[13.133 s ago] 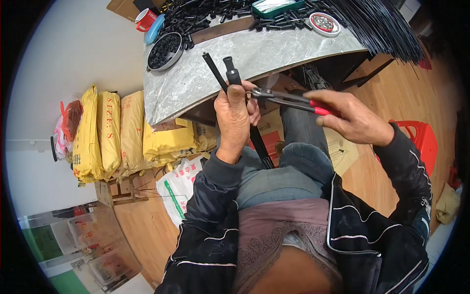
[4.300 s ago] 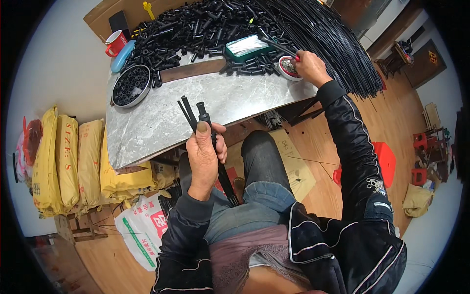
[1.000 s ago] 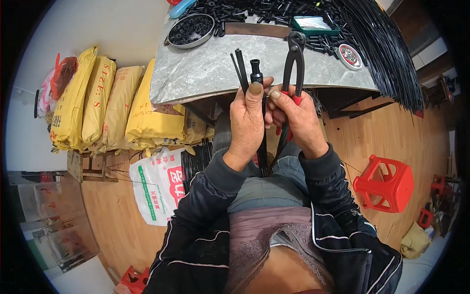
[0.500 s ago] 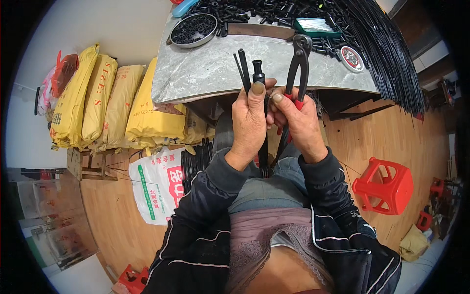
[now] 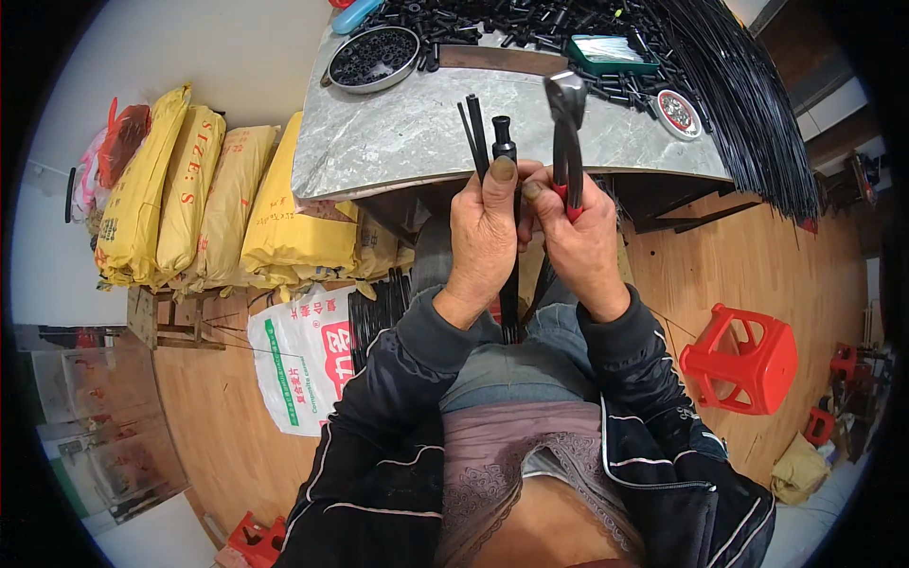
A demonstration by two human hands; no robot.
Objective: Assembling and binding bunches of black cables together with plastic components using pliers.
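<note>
The left hand is gripping black rods and a black fitting upright by the table, the right hand palming pincers, apparently freeing fingertips whose hold, if any, I'm not making out.

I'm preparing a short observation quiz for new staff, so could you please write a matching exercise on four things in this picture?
Column one:
1. Pliers
2. Black rods
3. Large stool
4. Green tray

Column two:
A. Red, on the floor
B. In the left hand
C. On the table, holding white pieces
D. In the right hand

Pairs: 1-D; 2-B; 3-A; 4-C
</note>
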